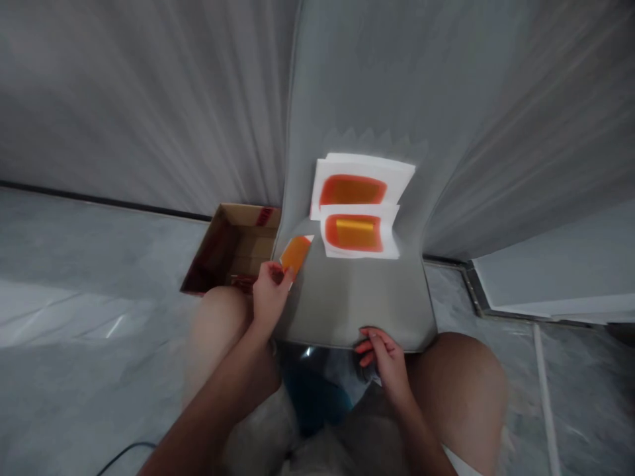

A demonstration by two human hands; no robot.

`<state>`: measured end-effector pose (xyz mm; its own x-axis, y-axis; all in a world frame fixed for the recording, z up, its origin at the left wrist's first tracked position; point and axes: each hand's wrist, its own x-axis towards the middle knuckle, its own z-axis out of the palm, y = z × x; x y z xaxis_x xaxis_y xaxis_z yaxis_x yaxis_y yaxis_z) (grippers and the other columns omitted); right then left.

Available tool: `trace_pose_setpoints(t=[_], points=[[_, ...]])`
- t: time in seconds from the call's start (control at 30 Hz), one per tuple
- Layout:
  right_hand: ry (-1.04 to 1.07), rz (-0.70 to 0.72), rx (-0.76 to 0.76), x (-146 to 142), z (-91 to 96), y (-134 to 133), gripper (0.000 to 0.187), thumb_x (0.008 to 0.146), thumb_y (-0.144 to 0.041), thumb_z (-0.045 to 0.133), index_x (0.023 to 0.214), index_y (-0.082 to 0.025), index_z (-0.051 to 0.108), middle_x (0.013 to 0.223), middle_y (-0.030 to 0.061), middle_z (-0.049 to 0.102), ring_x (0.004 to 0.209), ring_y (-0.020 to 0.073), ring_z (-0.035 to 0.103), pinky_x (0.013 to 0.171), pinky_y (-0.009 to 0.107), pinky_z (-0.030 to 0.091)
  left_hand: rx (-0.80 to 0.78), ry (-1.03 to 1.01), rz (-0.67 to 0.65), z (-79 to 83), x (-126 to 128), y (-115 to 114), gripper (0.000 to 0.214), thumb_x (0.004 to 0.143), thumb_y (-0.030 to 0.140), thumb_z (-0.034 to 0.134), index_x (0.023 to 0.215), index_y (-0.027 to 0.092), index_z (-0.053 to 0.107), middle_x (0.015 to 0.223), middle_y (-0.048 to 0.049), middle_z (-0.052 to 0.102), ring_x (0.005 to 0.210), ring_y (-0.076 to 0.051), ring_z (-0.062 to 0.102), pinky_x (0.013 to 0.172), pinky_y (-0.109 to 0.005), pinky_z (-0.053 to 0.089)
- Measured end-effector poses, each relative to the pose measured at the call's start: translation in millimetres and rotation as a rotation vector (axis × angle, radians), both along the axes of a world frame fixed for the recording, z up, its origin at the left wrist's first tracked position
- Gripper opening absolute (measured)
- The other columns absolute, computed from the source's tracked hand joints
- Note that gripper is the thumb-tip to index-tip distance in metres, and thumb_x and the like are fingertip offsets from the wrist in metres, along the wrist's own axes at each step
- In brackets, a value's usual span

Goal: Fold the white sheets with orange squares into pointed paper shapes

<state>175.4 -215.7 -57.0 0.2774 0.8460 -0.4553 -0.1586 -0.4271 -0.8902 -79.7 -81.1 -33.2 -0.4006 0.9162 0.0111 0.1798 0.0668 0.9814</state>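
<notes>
Left hand [270, 297] pinches an orange card [294, 255] (white-cornered).

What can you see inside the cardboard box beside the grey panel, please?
Only brown cardboard walls and floor show inside the cardboard box. The grey panel covers its right side, and the left knee hides its near edge.

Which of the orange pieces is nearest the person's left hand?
The small orange piece, right at the fingertips of the left hand. The upper white sheet and lower white sheet lie farther right, each bearing a larger orange patch.
</notes>
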Motion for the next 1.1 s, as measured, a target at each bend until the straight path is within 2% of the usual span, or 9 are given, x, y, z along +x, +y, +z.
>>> trace_pose_setpoints(t=[0.1, 0.17, 0.37, 0.5, 0.7, 0.83, 0.93, 1.0, 1.1], points=[[0.007, 0.015, -0.016, -0.1, -0.9, -0.1, 0.066, 0.068, -0.082, 0.078, 0.090, -0.020, 0.080, 0.057, 0.0049, 0.071, 0.038, 0.0171, 0.059, 0.038, 0.029, 0.049, 0.050, 0.366, 0.073, 0.5, 7.0, 7.8, 0.024, 0.086, 0.040, 0.079, 0.087, 0.023, 0.061, 0.089, -0.0018, 0.061, 0.080, -0.019, 0.058, 0.076, -0.030, 0.042], [0.008, 0.017, -0.019, -0.2, -1.3, -0.5, 0.068, 0.068, -0.082, 0.077, 0.091, -0.018, 0.080, 0.057, 0.0047, 0.071, 0.037, 0.0161, 0.058, 0.038, 0.028, 0.049, 0.074, 0.480, 0.102, -1.6, 10.4, 6.9, 0.023, 0.091, 0.041, 0.072, 0.086, 0.023, 0.058, 0.089, -0.0020, 0.059, 0.082, -0.020, 0.057, 0.077, -0.031, 0.041], [-0.026, -0.002, -0.042, -0.3, -4.2, 2.6, 0.074, 0.070, -0.085, 0.073, 0.096, -0.016, 0.078, 0.055, 0.0017, 0.066, 0.035, 0.0116, 0.050, 0.035, 0.023, 0.039, 0.108, 0.606, 0.087, -12.8, 15.4, 3.7, 0.019, 0.099, 0.039, 0.059, 0.089, 0.023, 0.056, 0.087, -0.0015, 0.059, 0.080, -0.020, 0.057, 0.076, -0.032, 0.041], [-0.209, 0.055, -0.016, -3.4, 19.0, 21.5, 0.070, 0.073, -0.080, 0.073, 0.100, -0.015, 0.077, 0.060, 0.0013, 0.066, 0.041, 0.0139, 0.054, 0.039, 0.025, 0.039, 0.112, 0.618, 0.091, -14.9, 16.4, 3.8, 0.017, 0.099, 0.037, 0.057, 0.092, 0.022, 0.057, 0.086, -0.0015, 0.059, 0.079, -0.020, 0.057, 0.075, -0.032, 0.041], [-0.775, 0.322, 0.386, -17.9, 78.5, 104.9, 0.043, 0.097, -0.049, 0.061, 0.125, -0.021, 0.075, 0.084, 0.0055, 0.071, 0.071, 0.0199, 0.065, 0.070, 0.033, 0.055, 0.143, 0.605, 0.077, -15.4, 18.1, 2.6, 0.013, 0.099, 0.033, 0.057, 0.093, 0.022, 0.058, 0.085, -0.0019, 0.059, 0.079, -0.019, 0.058, 0.075, -0.031, 0.042], [-1.208, 0.494, 0.546, -28.2, 71.0, 175.3, 0.039, 0.093, -0.032, 0.067, 0.128, -0.019, 0.075, 0.118, 0.0167, 0.072, 0.107, 0.0314, 0.065, 0.094, 0.045, 0.054, 0.139, 0.603, 0.071, -16.4, 18.2, 2.2, 0.012, 0.100, 0.032, 0.057, 0.093, 0.022, 0.059, 0.085, -0.0022, 0.060, 0.080, -0.020, 0.059, 0.074, -0.031, 0.042], [-1.343, 0.638, 0.474, -29.2, 54.9, 202.9, 0.026, 0.097, -0.025, 0.061, 0.110, -0.017, 0.082, 0.106, 0.0161, 0.075, 0.101, 0.0316, 0.066, 0.092, 0.046, 0.052, 0.143, 0.583, 0.062, -16.2, 18.1, 1.4, 0.011, 0.099, 0.030, 0.057, 0.093, 0.022, 0.059, 0.085, -0.0023, 0.061, 0.080, -0.019, 0.060, 0.074, -0.031, 0.043], [-1.347, 0.594, 0.505, -26.1, 48.9, 206.5, 0.031, 0.101, -0.026, 0.053, 0.104, -0.016, 0.083, 0.098, 0.0144, 0.076, 0.096, 0.0297, 0.066, 0.089, 0.044, 0.052, 0.140, 0.578, 0.059, -15.8, 18.3, 0.8, 0.010, 0.099, 0.029, 0.056, 0.092, 0.022, 0.059, 0.085, -0.0024, 0.061, 0.079, -0.019, 0.061, 0.074, -0.031, 0.043], [-1.280, 0.308, 0.647, -18.2, 50.8, 201.2, 0.037, 0.104, -0.032, 0.048, 0.109, -0.016, 0.081, 0.098, 0.0132, 0.076, 0.094, 0.0269, 0.066, 0.089, 0.042, 0.053, 0.118, 0.585, 0.064, -15.9, 18.6, 0.2, 0.010, 0.099, 0.029, 0.056, 0.093, 0.023, 0.061, 0.084, -0.0022, 0.061, 0.078, -0.019, 0.060, 0.074, -0.031, 0.043]])
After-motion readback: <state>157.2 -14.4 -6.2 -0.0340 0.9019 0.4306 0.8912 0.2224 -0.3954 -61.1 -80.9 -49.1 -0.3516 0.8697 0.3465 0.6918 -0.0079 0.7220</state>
